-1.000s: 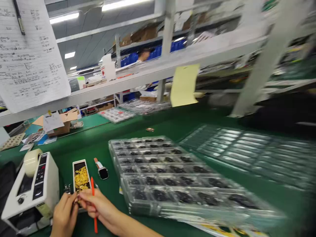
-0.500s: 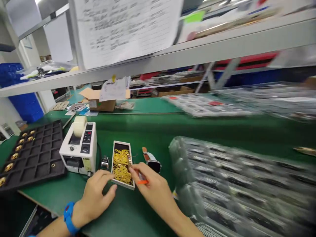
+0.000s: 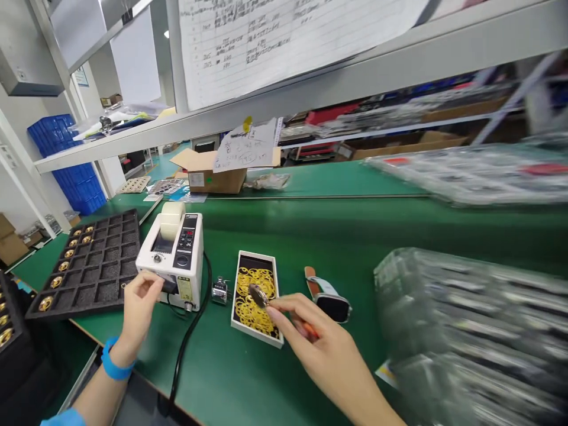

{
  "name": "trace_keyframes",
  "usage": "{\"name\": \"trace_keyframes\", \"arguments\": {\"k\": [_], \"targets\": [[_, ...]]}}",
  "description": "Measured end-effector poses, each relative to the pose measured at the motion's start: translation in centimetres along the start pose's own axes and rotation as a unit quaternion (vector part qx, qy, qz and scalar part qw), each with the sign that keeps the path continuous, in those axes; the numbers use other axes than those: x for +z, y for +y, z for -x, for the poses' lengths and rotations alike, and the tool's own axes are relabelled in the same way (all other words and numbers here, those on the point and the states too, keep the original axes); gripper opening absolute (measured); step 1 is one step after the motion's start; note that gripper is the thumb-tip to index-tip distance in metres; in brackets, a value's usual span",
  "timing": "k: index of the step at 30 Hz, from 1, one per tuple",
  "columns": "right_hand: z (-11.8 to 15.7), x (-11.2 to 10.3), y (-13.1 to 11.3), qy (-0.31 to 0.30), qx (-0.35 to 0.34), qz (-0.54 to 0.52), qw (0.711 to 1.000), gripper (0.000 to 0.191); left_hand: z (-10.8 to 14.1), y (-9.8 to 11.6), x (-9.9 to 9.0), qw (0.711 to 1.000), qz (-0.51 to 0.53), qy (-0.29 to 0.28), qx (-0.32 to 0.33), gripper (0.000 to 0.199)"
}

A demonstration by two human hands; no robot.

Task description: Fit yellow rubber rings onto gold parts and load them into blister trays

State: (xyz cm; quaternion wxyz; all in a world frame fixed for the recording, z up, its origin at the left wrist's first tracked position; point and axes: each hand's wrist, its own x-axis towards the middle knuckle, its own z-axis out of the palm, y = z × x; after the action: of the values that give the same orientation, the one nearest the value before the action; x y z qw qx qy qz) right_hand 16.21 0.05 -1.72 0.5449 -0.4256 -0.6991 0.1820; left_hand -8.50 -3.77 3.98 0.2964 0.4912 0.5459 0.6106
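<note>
My left hand (image 3: pixel 141 302) is at the front slot of a white tape dispenser (image 3: pixel 193 260), thumb and forefinger pinched together; whatever is between them is too small to tell. A cream tape roll (image 3: pixel 172 220) sits on top of the machine. In my right hand (image 3: pixel 317 337) is a small round dark metal watch part (image 3: pixel 258 296), held by the fingertips above a white box (image 3: pixel 257 337). Many thin yellow rings (image 3: pixel 255 316) lie in that box. Something orange, perhaps a tool handle (image 3: pixel 310 330), shows within my right palm.
A black compartment tray (image 3: pixel 95 266) with several gold rings stands left. Beside the box are a hand tally counter (image 3: pixel 219 291) and a smartwatch (image 3: pixel 332 305). Stacked clear plastic trays (image 3: pixel 470 331) fill the right. A black cable (image 3: pixel 189 340) crosses the table; a shelf (image 3: pixel 284 97) hangs overhead.
My left hand has moved from the box's edge leftward to the tape dispenser. My right hand has lifted the round metal part over the rings. The view has turned left.
</note>
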Motion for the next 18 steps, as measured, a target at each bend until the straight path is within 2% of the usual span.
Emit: {"name": "trace_keyframes", "arguments": {"k": [1, 3, 4, 6, 9, 11, 14, 18], "targets": [[-0.2, -0.1, -0.1, -0.015, 0.040, -0.045, 0.998, 0.039, -0.2, 0.8, 0.2, 0.996, -0.063, -0.032, 0.057, 0.014], [-0.7, -0.4, -0.4, -0.044, 0.113, -0.127, 0.984, 0.045, -0.6, 2.3, 0.7, 0.961, -0.203, -0.114, 0.149, 0.012], [-0.9, -0.6, -0.6, -0.057, 0.145, -0.163, 0.974, 0.047, -0.8, 3.0, 0.9, 0.939, -0.259, -0.148, 0.172, 0.013], [-1.1, -0.9, -1.0, -0.081, 0.202, -0.224, 0.950, 0.049, -1.3, 4.2, 1.5, 0.918, -0.303, -0.180, 0.180, 0.014], [-1.3, -1.2, -1.4, -0.105, 0.277, -0.299, 0.907, 0.049, -1.6, 5.1, 2.9, 0.927, -0.251, -0.206, 0.187, 0.015], [-1.3, -1.2, -1.3, -0.107, 0.315, -0.338, 0.880, 0.050, -1.6, 5.0, 4.3, 0.934, -0.176, -0.254, 0.182, 0.017], [-1.5, -1.1, -1.1, -0.111, 0.335, -0.394, 0.848, 0.049, -1.6, 3.6, 6.9, 0.927, -0.105, -0.332, 0.137, 0.023], [-1.7, -1.2, -1.2, -0.117, 0.329, -0.430, 0.832, 0.047, -1.7, 1.1, 9.1, 0.931, -0.088, -0.340, 0.096, 0.027]]}}
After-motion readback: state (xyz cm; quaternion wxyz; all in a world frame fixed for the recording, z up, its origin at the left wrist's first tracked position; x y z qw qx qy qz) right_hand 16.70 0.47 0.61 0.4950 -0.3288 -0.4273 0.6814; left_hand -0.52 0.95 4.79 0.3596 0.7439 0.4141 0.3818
